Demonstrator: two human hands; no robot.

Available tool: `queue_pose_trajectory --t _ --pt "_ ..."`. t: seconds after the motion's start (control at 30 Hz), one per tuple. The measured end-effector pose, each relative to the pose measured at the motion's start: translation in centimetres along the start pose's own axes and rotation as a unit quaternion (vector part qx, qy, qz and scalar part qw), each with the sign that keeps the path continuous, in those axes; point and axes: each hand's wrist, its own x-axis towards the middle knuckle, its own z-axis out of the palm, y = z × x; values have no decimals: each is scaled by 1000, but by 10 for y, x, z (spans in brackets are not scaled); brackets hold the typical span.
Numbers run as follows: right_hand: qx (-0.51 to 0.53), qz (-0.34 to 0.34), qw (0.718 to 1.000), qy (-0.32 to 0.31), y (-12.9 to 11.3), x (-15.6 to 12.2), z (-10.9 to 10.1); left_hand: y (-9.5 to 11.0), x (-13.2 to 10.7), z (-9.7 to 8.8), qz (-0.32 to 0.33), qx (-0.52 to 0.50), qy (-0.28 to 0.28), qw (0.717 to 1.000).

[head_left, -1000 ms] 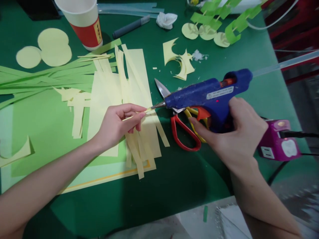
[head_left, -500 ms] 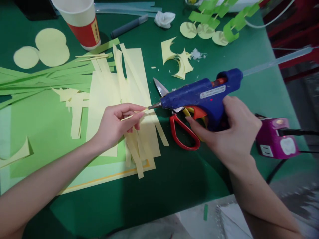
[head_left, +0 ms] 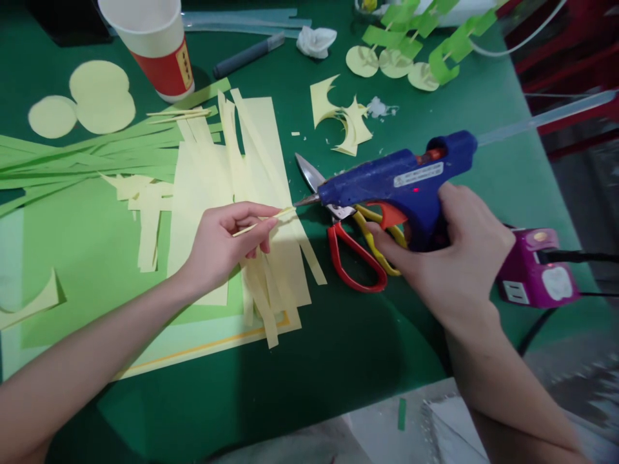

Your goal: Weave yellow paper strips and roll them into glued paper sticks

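Note:
Between the thumb and fingers of my left hand is a thin stick, held over the pale yellow paper strips and sheets. My right hand is wrapped round the handle of a blue glue gun, its thumb near the orange trigger. The metal nozzle points left, at the stick's right end. Whether it touches the stick I cannot tell. A clear glue stick juts from the gun's back. Scissors with red and yellow handles lie under the gun.
Green paper strips and yellow paper circles lie left. A paper cup stands at the back near a marker. Green-leaved stick pieces on round bases stand back right. A purple power adapter with cables sits right.
The glue gun in my right hand has moved slightly right, drawing its nozzle back along the stick to the stick's end. My left hand stays almost in place.

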Motion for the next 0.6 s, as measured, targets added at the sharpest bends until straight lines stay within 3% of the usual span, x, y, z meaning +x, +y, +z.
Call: queue_pose_trajectory --t 0.13,0.3,0.4,0.5,0.6 --pt "-76 54 995 25 21 8 1 1 -1 -1 -9 4 -2 1000" --pt "-93 172 981 16 70 19 11 1 -1 -2 -25 -13 -3 1000" --pt "-72 171 983 -6 93 19 24 7 -2 -2 -25 -26 -11 999" --pt "-59 158 986 -1 99 17 32 21 -9 -3 -10 -35 -10 999" --pt "-55 133 989 43 82 18 22 42 -22 -3 3 -67 -41 997"
